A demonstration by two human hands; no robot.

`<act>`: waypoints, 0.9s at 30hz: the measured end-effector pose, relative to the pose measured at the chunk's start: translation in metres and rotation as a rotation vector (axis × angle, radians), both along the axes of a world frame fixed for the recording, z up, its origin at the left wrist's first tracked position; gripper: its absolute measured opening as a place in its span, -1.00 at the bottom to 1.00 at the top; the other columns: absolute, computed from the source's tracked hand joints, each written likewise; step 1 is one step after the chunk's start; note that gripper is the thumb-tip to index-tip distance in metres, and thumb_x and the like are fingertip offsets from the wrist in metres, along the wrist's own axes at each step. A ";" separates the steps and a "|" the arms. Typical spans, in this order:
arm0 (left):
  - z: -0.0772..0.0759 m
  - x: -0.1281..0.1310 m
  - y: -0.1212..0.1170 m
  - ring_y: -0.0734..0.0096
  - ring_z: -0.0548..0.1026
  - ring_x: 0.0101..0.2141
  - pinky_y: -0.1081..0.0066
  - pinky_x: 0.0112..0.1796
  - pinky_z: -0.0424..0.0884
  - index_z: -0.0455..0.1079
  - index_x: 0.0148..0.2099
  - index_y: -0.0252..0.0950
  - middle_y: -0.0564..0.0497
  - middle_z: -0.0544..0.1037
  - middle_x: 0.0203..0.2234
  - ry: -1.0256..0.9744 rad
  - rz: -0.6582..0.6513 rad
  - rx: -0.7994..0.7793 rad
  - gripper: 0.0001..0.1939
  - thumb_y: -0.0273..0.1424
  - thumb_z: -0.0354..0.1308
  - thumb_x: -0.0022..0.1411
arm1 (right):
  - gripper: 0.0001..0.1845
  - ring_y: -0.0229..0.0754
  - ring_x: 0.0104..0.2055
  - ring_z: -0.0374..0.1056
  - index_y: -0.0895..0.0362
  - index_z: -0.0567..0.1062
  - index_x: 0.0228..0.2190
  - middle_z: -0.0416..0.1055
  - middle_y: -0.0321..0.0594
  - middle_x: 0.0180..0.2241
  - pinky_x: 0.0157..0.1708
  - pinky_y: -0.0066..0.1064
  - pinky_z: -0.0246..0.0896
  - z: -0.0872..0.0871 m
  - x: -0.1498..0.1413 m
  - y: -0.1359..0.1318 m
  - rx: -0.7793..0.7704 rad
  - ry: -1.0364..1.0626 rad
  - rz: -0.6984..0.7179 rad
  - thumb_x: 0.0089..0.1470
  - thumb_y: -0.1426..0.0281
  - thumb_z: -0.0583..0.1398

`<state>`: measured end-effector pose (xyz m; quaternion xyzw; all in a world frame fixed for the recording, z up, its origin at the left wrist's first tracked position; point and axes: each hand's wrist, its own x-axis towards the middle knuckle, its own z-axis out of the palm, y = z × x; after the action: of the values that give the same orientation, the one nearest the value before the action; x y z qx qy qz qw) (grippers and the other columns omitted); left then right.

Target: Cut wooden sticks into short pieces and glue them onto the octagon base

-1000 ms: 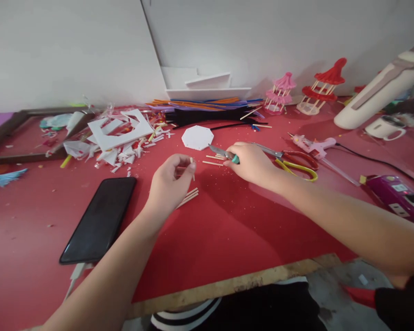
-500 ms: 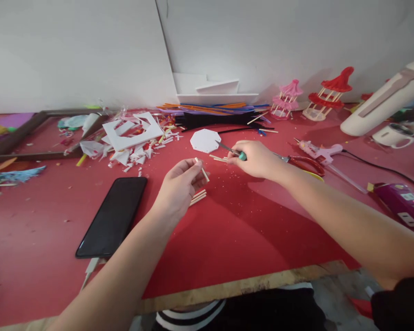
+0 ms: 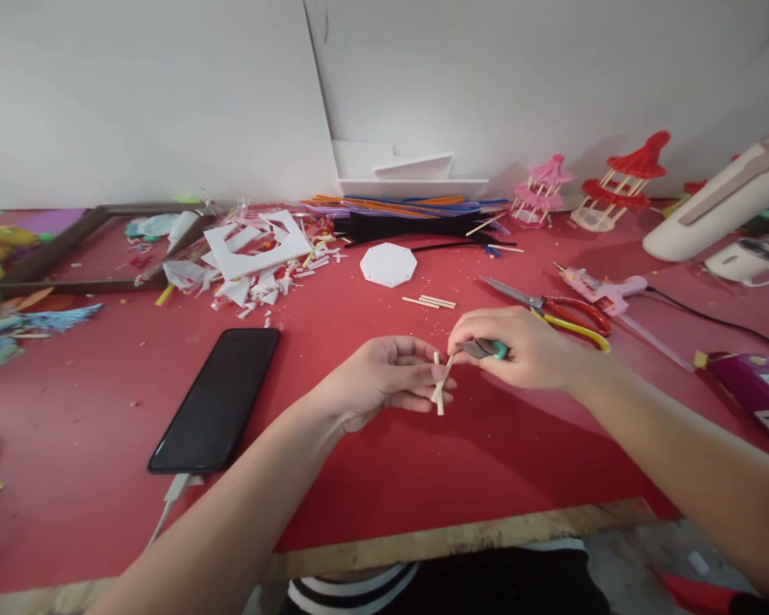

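Red tabletop, sticks crossed aslant

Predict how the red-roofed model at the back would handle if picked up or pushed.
The red-roofed model is probably fragile, since its supports look thin. It seems light, being mostly open between tiers. Standing fairly tall, it might tip if pushed.

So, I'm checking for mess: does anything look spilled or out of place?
Yes: jagged white scraps lie strewn across the red tabletop, left of the white octagonal panel, in an untidy heap rather than a stack.

Red table bears sticks, scissors, phone, apparently foam scraps.
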<state>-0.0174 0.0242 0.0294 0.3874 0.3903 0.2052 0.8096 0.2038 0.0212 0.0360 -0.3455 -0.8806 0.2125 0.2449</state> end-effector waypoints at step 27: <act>0.001 0.012 -0.013 0.57 0.55 -0.55 0.64 -0.55 0.53 0.40 -0.34 -0.36 0.09 0.60 -0.56 -0.030 0.105 0.163 -0.70 -0.52 0.46 -0.09 | -0.24 -0.19 -0.28 0.43 0.25 0.38 -0.02 0.49 -0.08 -0.27 -0.31 -0.38 0.41 -0.021 -0.002 -0.033 0.347 0.128 -0.079 -0.08 -0.05 0.30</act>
<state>-0.0052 0.0114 0.0303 0.4278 0.3799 0.2844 0.7692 0.2016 -0.0121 0.0152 -0.3181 -0.8724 0.0689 0.3646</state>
